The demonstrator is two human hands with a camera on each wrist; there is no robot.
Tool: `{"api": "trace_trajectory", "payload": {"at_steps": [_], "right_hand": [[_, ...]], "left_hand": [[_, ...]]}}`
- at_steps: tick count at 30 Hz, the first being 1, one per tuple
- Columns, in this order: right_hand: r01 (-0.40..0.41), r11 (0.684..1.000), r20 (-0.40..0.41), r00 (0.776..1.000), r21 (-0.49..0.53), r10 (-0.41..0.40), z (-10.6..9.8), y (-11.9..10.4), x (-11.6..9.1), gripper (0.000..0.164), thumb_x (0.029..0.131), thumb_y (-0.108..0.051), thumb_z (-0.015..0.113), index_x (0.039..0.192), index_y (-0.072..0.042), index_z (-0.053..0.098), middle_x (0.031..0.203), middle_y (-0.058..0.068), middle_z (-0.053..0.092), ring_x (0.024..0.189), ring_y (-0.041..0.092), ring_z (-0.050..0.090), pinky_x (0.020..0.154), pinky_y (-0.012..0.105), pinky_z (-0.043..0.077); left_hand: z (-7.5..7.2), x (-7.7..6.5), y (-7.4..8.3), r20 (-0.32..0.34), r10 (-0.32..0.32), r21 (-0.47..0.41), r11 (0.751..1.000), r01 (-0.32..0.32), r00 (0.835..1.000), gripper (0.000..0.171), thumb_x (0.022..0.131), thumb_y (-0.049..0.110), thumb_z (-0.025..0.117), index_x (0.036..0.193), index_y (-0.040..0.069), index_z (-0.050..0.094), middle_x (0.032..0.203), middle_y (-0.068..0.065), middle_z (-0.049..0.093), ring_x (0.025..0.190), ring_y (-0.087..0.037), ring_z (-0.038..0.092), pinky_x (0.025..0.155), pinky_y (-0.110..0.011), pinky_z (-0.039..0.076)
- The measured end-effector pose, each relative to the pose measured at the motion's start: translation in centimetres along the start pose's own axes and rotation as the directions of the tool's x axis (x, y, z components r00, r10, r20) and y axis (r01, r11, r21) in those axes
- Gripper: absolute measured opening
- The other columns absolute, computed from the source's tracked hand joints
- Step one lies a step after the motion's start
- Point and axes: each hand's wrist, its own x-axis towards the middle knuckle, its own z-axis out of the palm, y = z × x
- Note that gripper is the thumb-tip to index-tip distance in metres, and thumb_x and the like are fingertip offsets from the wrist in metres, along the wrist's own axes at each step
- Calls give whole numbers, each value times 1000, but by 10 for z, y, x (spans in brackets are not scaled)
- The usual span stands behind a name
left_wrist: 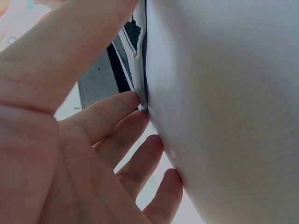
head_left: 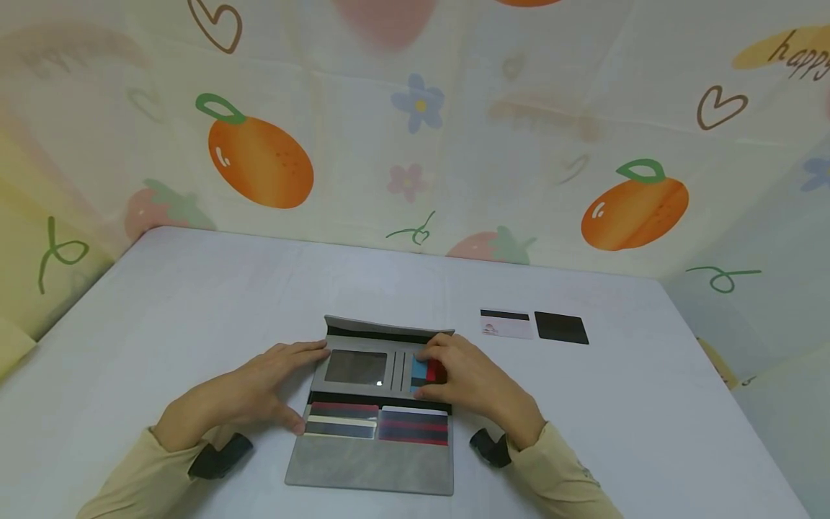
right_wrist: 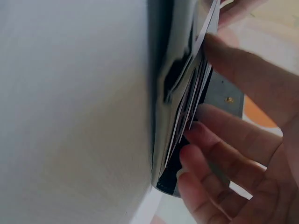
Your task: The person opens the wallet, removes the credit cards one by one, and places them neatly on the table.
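Head view: wallet lies open on surface.
Left hand: fingers extended, touching wallet's left edge.
Right hand: grasping cards at wallet's right edge.

Gry wallet lies open on wht tbl, cards slotted w/in.

The open wallet lies on the table, between the left hand and right hand; slotted cards sit under the right hand's fingers; pocketed cards sit nearer the person than that hand; beyond it, rightward, lie two loose cards side by side.
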Motion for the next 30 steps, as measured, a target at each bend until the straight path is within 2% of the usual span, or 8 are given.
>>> {"api": "trace_trajectory", "payload": {"at_steps": [7, 16, 20, 25, 30], "right_hand": [[28, 999, 3, 1000, -43, -28, -5, 6, -1, 44, 78, -34, 84, 112, -7, 74, 115, 5, 68, 109, 23, 63, 97, 41, 52], [-1, 1000, 50, 999, 31, 0, -14, 15, -3, 44, 75, -28, 85, 112, -6, 73, 112, 3, 68, 101, 18, 62, 90, 36, 53], [-17, 999, 70, 997, 42, 14, -13, 17, -3, 51, 76, -28, 85, 118, -4, 70, 115, 5, 66, 99, 16, 60, 89, 35, 52], [-32, 999, 92, 995, 26, 29, -11, 15, -3, 64, 77, -36, 84, 127, -2, 65, 117, 6, 62, 98, 14, 56, 89, 36, 51], [-43, 999, 91, 995, 27, 41, -10, 15, -3, 65, 77, -38, 84, 128, -2, 65, 115, 4, 61, 97, 13, 55, 88, 35, 50]], "left_hand": [[0, 0, 0, -3, 2, -15, 1000, -2, 1000, 104, 63, 40, 90, 149, 8, 42, 158, -16, 36, 137, -42, 38, 106, -65, 36], [1, 1, 0, 0, 11, -9, 1000, -11, 1000, 104, 62, 39, 90, 149, 8, 42, 158, -17, 36, 137, -45, 36, 106, -66, 35], [0, 1, 1, 3, -3, -9, 1000, 3, 1000, 104, 62, 39, 90, 149, 7, 42, 158, -16, 36, 138, -45, 36, 107, -67, 34], [-1, 1, 0, 6, -9, -3, 1000, 9, 1000, 104, 62, 37, 91, 149, 7, 42, 158, -16, 36, 139, -44, 36, 107, -67, 34], [0, 0, 0, 2, 5, 2, 1000, -5, 1000, 105, 62, 40, 91, 149, 7, 42, 158, -15, 36, 138, -45, 36, 107, -67, 34]]}}
